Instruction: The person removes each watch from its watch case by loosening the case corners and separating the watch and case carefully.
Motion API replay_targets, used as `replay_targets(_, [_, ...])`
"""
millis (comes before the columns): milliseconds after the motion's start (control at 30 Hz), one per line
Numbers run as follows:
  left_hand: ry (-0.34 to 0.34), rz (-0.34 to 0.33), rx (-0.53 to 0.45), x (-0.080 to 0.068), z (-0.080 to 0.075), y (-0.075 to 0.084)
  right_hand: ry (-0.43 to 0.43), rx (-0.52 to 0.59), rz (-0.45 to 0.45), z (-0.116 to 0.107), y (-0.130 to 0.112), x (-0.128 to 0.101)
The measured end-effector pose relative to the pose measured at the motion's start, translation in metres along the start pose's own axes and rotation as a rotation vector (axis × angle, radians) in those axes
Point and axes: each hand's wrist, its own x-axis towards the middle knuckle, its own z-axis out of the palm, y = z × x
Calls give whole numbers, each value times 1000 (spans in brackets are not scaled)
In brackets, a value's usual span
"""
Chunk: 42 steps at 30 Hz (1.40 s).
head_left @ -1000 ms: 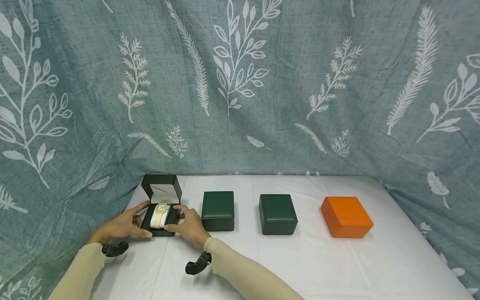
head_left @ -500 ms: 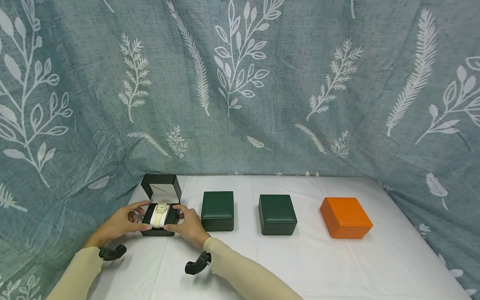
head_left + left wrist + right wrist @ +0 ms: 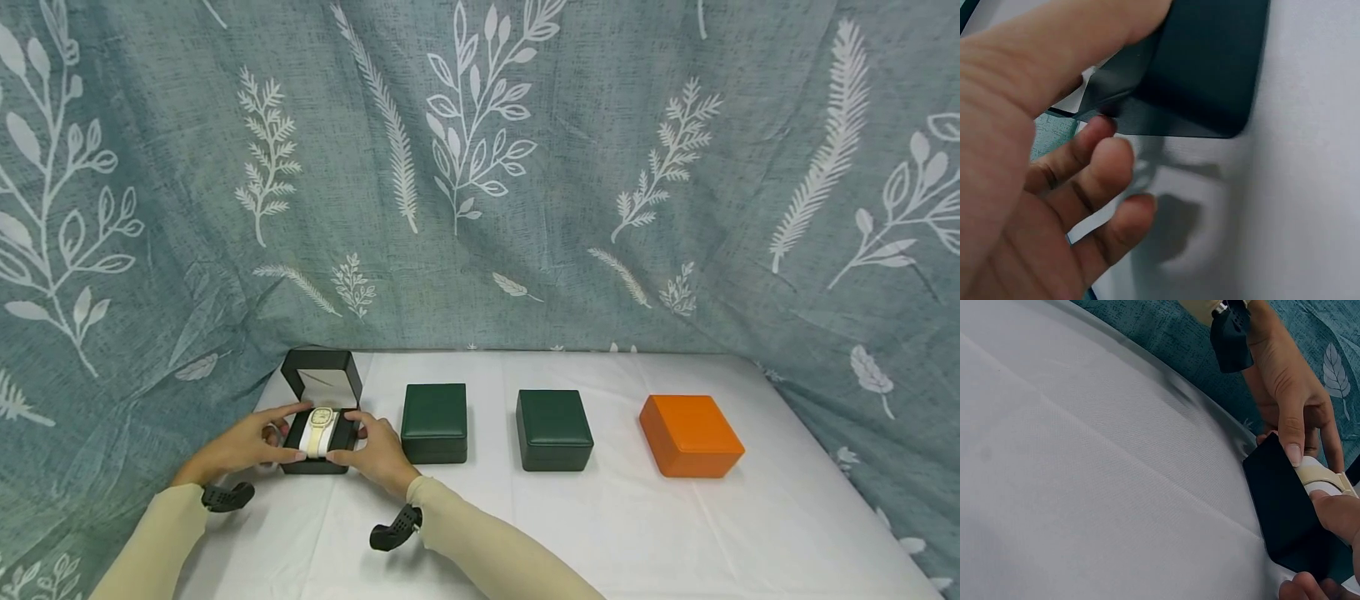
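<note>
A black watch box point(image 3: 315, 468) stands at the table's left with its lid up, showing a pale lining. Inside, a gold-toned watch point(image 3: 322, 417) with a cream strap wraps a white cushion point(image 3: 327, 439). My left hand point(image 3: 243, 446) pinches the cushion, thumb at the near end and index finger toward the far end; its other fingers curl loosely in the left wrist view. My right hand point(image 3: 384, 454) grips the box's right side, its thumb touching the cushion's near end. In the right wrist view both thumbs meet the cushion beside the strap point(image 3: 1322, 474).
Two closed dark green boxes point(image 3: 434, 423) point(image 3: 555, 429) and a closed orange box point(image 3: 692, 435) stand in a row to the right on a white cloth point(image 3: 615, 533). A leaf-patterned curtain point(image 3: 555, 208) hangs behind and at the sides.
My left thumb has moved up from the box's lower left edge to the cushion's near end, and the left index finger has slid inward. My right hand keeps its place; the box stays put.
</note>
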Motion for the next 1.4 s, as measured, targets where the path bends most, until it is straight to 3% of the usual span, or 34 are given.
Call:
replay_targets(400, [-81, 37, 50, 10, -4, -1, 6, 3, 2, 3, 5, 5])
replay_targets(633, [-33, 20, 203, 14, -5, 4, 1, -3, -1, 3, 3, 4])
replay_targets(833, [-34, 34, 298, 16, -4, 6, 3, -6, -2, 2, 2, 2])
replay_targets(1200, [-5, 42, 314, 16, -4, 11, -7, -5, 4, 0, 0, 0])
replay_targets(1400, [25, 89, 394, 17, -5, 11, -2, -9, -11, -1, 2, -1])
